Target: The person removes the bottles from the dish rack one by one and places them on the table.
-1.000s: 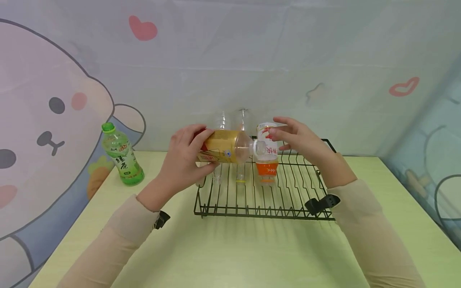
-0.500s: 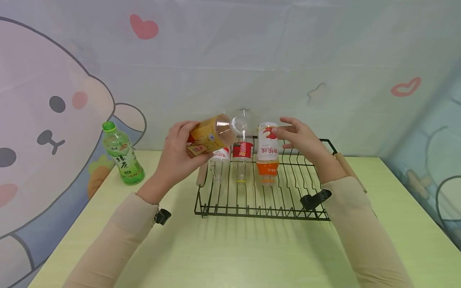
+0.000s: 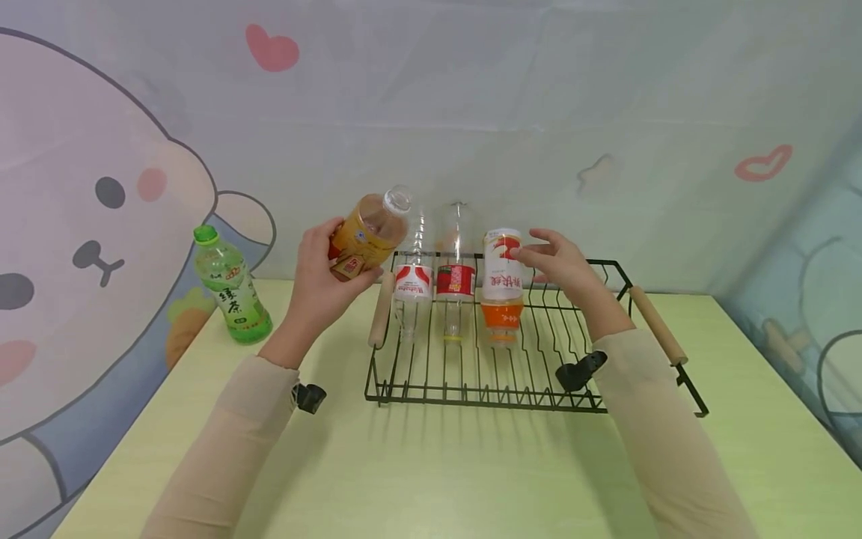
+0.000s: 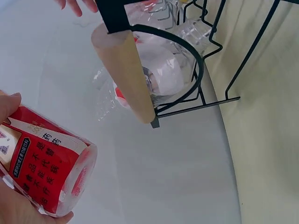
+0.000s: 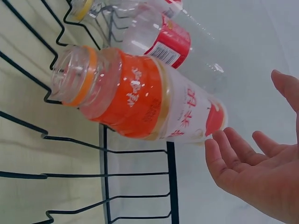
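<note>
1. Yellow bottle (image 3: 367, 235) has swung its mouth from rightward to up-right, long axis slanting.
2. Left hand (image 3: 322, 273) grips it near the rack (image 3: 485, 405)'s back-left corner.
3. Right hand (image 3: 557, 262): relaxed, beside orange bottle (image 3: 502, 288).

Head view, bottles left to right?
Green bottle, yellow bottle in the left hand, white-and-red-label bottle, red-label bottle, orange-and-white bottle.

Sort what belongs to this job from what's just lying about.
Likely job:
clear plastic bottle with yellow-and-red label, in left hand
black wire rack with wooden handles
three clear plastic bottles, neck-down in it

Likely bystanders:
green plastic bottle, green-capped
pale printed cloth backdrop
</note>
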`<state>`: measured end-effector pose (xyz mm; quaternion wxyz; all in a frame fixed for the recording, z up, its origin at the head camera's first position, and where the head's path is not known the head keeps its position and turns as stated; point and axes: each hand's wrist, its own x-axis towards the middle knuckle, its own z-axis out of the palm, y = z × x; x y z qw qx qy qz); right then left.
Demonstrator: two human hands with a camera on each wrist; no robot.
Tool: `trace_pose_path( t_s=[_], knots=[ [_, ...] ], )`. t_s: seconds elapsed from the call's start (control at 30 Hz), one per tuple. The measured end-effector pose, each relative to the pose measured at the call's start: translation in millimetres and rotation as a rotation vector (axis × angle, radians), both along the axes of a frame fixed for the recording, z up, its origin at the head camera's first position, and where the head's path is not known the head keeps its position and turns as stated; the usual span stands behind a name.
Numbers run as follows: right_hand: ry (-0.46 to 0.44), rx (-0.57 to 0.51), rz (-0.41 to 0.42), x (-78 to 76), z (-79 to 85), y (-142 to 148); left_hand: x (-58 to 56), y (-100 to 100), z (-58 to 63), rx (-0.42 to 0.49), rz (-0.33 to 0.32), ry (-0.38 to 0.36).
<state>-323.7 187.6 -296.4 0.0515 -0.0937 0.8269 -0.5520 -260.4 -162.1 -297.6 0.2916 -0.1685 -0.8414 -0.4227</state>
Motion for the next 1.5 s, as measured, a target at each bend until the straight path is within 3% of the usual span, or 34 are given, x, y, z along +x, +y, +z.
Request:
trace_pose_path(
  t_s=[0.27, 0.57, 1.03, 1.5],
  knots=[
    [-0.028, 0.026, -0.045, -8.0, -11.3, 1, -11.2, -13, -12.1, 0.108, 0.041, -0.051],
    [-0.070, 0.011, -0.043, -14.7, -14.3, -4, -20.9, -31, -25.4, 0.249, 0.078, -0.113],
    [-0.125, 0.027, -0.050, -19.9, -25.8, -6, -32.5, -50, -44.3, 0.303, 0.132, -0.176],
    [-0.145, 0.104, -0.042, -25.1, -36.4, -8, -39.8, -68, -68.1, 0.383, 0.234, -0.335]
  ],
)
